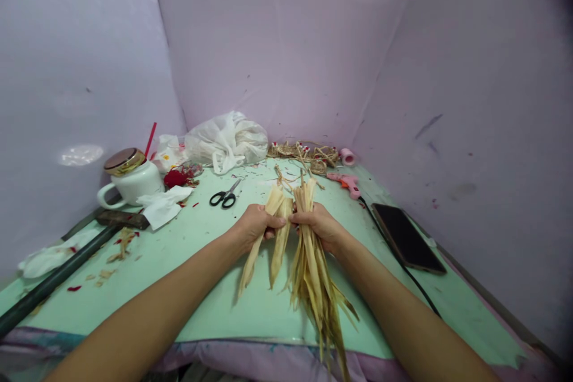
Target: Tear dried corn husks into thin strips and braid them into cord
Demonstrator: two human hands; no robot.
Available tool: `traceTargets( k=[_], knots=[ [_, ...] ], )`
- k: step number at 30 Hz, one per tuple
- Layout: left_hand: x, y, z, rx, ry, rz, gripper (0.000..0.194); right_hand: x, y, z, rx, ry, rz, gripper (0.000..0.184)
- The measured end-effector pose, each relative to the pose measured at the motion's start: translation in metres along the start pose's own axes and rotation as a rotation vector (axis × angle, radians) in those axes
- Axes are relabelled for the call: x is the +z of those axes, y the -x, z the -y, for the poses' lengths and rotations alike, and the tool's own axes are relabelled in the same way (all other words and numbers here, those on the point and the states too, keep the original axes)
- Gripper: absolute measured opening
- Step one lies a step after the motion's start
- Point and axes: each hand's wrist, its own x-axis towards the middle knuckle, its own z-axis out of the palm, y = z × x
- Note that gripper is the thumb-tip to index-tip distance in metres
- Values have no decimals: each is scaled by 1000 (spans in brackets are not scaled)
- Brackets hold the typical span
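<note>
My left hand (259,225) pinches a pale dried husk strip (250,268) between thumb and fingers. Just right of it, a second, wider husk piece (280,245) hangs between my two hands; which hand bears it I cannot tell. My right hand (320,225) is closed round a thick bundle of dried husk strips (316,286), whose ragged, browner ends trail down past the table's front edge. Both thumbs point inward and nearly meet. A pair of black-handled scissors (226,196) lies beyond my left hand.
Behind are a white plastic bag (228,140), braided cord pieces (304,154) and a pink glue gun (347,184). A dark phone (407,236) lies right. A lidded white mug (136,182), crumpled tissue (163,206) and a hammer (67,271) are left. Walls enclose the table (215,304).
</note>
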Motion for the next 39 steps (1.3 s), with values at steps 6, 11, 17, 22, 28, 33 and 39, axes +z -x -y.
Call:
traceTargets(
  k=[6,11,17,22,28,33,39],
  knots=[
    [-3,-6,4,26,3,-113,8,-1,-2,0,30,-15,-95,24],
    [-2,-3,4,68,-68,-144,8,-3,-2,-3,49,-22,-13,29],
    [1,-1,7,109,-100,-113,12,4,5,0,40,-7,85,32],
    [0,-2,6,89,-37,-99,11,5,4,2,4,62,8,27],
    [4,4,1,46,-86,-91,11,4,3,-2,-39,43,9,21],
    [7,3,3,68,-69,-87,11,6,4,-3,-23,32,49,22],
    [4,-2,7,65,17,-9,9,8,5,-1,0,-15,82,18]
  ],
)
